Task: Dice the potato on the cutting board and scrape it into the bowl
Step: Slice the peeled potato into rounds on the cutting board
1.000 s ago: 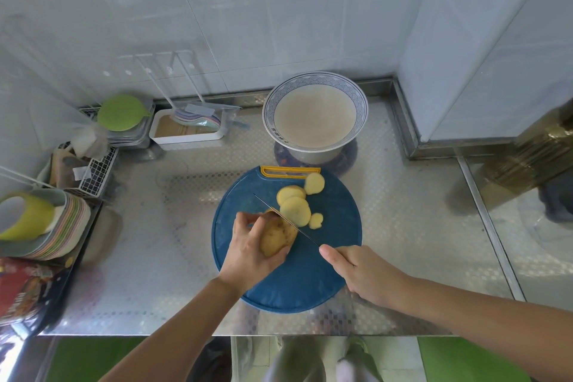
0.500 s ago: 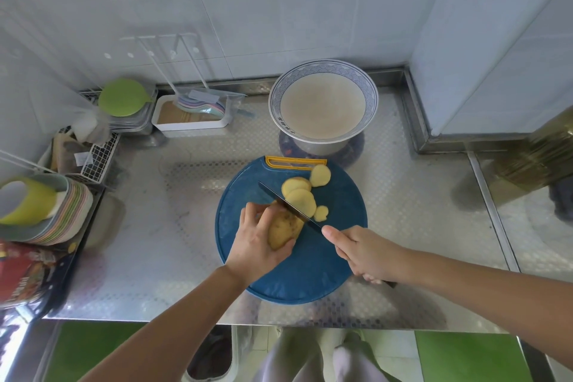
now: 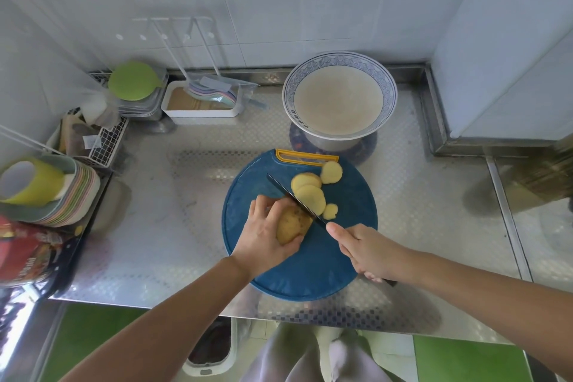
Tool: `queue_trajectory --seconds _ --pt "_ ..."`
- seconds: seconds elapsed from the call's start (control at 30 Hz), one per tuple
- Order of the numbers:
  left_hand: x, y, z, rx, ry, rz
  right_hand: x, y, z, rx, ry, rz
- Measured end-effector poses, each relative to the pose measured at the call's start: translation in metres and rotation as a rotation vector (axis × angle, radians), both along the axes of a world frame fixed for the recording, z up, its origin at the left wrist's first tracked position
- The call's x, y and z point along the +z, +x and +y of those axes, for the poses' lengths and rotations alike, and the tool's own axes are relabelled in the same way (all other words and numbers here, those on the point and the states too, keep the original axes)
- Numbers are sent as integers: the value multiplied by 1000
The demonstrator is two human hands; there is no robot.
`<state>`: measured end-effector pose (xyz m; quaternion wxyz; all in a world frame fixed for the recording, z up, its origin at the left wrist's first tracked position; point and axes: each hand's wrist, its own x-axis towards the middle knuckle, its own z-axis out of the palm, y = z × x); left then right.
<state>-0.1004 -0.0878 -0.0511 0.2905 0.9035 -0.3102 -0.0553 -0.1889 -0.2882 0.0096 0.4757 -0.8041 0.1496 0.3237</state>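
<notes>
Four slices [image 3: 310, 197]: I count them lying flat on the far half of the cutting board [image 3: 310, 270], two of them overlapping, just past the blade.
Potato [image 3: 291, 223]: the uncut rest lies near the board's middle, skin on, its cut end turned toward the slices.
Left hand [image 3: 263, 232]: from here I see its fingers curled over the potato, gripping it against the board.
Right hand [image 3: 366, 251]: fingers clamped round the handle of the knife [image 3: 294, 198], forefinger stretched toward the blade; the handle's end pokes out behind the hand.
Blade: dark, slanting across the potato's cut end, tip toward the far left; I cannot tell how deep it sits.
Board: round, blue, yellow grip on its far side, close to the near edge of the surface [image 3: 434, 211].
Bowl [image 3: 339, 56]: blue-patterned rim, by the far edge, just beyond the board.
Left edge: stacked plates [image 3: 77, 195] with a yellow cup [image 3: 31, 183].
</notes>
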Motion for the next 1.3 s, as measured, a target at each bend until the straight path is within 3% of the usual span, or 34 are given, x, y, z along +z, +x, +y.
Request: queue_trajectory --seconds 0.63,1.3 --pt "4 0 2 -15 -6 35 -17 -26 -9 -25 25 -17" --pt "-1 5 3 -20 -27 24 -34 -1 0 -30 103 7"
